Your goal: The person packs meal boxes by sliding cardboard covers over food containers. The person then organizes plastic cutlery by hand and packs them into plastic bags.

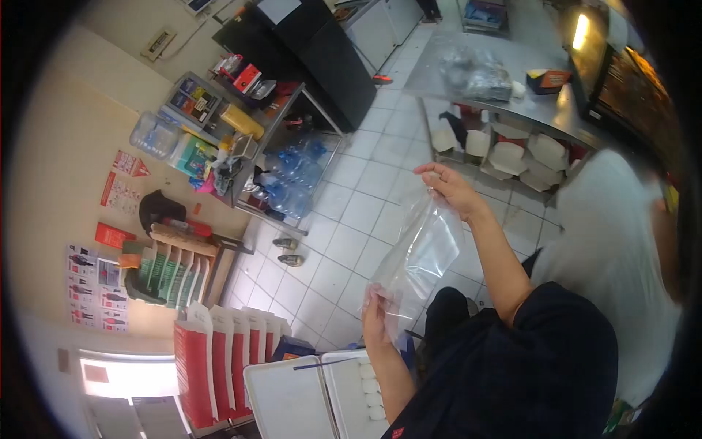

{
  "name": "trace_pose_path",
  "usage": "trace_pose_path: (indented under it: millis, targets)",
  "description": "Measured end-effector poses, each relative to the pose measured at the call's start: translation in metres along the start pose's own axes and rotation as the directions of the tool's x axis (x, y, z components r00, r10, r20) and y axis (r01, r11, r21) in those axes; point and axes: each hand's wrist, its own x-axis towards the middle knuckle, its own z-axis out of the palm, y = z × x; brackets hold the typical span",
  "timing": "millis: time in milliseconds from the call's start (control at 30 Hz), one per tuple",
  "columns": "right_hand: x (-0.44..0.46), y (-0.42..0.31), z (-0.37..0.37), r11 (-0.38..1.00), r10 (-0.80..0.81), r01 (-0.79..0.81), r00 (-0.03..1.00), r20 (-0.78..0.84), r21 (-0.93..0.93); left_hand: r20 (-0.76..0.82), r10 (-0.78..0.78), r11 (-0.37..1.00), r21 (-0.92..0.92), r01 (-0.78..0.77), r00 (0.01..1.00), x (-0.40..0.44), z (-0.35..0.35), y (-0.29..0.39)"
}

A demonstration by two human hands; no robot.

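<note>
A clear plastic bag (428, 252) is stretched between my two hands over the tiled floor. My right hand (450, 192) pinches its upper end, the index finger bent outward. Lower down, my left hand (375, 314) has its fingers closed on the opposite end, partly seen through the film. The bag looks flat, with light shining off it. Below my left hand stands an open white cooler box (289, 399) with several white rounded items (371, 388) inside.
Stacked red-and-white cartons (201, 366) stand left of the cooler. A steel table (439, 73) with folded boxes (504, 157) beneath is ahead. A person in white (610, 271) stands close on my right. Water bottles (289, 183) fill a shelf; shoes (289, 260) lie on the floor.
</note>
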Motion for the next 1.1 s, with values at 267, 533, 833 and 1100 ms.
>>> trace_pose_path:
  millis: [267, 533, 833, 1100]
  targets:
    - [0.217, 0.091, -0.033, 0.912, 0.044, -0.060, 0.998, -0.048, -0.406, -0.356, 0.122, 0.992, 0.035, -0.118, 0.927, 0.171, 0.020, 0.047]
    - [0.334, 0.062, -0.005, 0.195, -0.435, 0.284, 0.883, 0.177, -0.939, -0.150, 0.228, 0.759, 0.646, -0.080, 0.962, 0.388, 0.064, 0.102]
    - [0.485, 0.028, 0.025, 0.957, 0.167, -0.161, 0.986, 0.005, -0.241, 0.427, -0.075, 0.448, 0.821, -0.352, 0.901, 0.612, 0.180, 0.128]
    - [0.689, -0.021, -0.026, 0.962, 0.002, -0.014, 0.999, -0.044, -0.272, 0.229, -0.134, 0.771, 0.635, -0.044, 0.964, 0.801, 0.268, 0.216]
